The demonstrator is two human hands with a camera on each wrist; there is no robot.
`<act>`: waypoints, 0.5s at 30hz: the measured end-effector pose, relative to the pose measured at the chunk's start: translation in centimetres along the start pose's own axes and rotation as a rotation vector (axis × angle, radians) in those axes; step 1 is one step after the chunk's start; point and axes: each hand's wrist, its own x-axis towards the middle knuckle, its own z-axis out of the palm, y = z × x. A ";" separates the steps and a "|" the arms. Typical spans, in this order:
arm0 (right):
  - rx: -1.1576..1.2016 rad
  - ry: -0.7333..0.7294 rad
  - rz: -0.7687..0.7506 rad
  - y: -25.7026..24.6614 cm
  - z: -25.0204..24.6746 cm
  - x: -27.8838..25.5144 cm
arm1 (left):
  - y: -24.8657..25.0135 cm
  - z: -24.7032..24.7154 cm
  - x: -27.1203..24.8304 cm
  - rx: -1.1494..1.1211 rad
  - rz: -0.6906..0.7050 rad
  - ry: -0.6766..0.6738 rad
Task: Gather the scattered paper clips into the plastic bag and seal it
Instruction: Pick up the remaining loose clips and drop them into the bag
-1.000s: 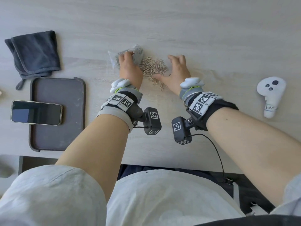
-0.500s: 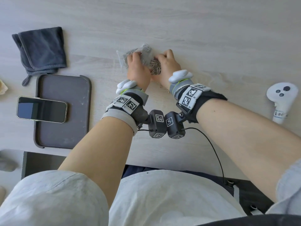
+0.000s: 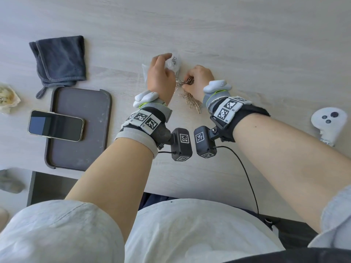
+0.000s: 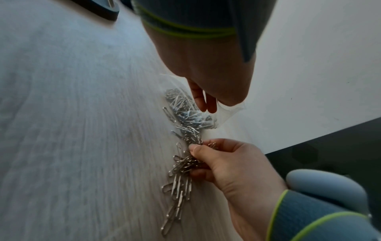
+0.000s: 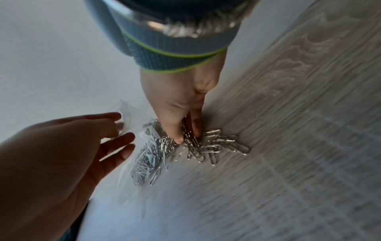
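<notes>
A clear plastic bag (image 3: 173, 62) lies on the pale wood table with several silver paper clips inside (image 4: 185, 107) (image 5: 144, 163). My left hand (image 3: 165, 61) curls over the bag's open end and holds the plastic (image 4: 206, 104) (image 5: 121, 135). Right beside the opening, my right hand (image 3: 188, 82) pinches a bunch of paper clips between thumb and fingers (image 4: 195, 156) (image 5: 187, 137). More loose paper clips (image 3: 191, 103) lie in a heap under and behind that hand (image 4: 179, 187) (image 5: 218, 143). One clip lies just outside the bag.
A dark grey cloth (image 3: 60, 59) lies at the far left. Nearer me is a dark tray (image 3: 79, 149) with a phone (image 3: 55, 125) on it. A white controller (image 3: 328, 124) rests at the right. The table's front edge runs under my forearms.
My right hand was spread flat over the scattered clips; it swept them toward the bag and now pinches a bunch. My left hand stayed on the bag.
</notes>
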 end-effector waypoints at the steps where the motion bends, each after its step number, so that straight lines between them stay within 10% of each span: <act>1: 0.007 0.002 0.004 0.1 -0.2 -0.1 | 0.3 0.0 0.1 -0.014 0.013 0.008; 15: 0.276 0.176 0.088 1.9 -3.7 -0.6 | 2.6 1.9 -0.3 0.073 -0.008 -0.124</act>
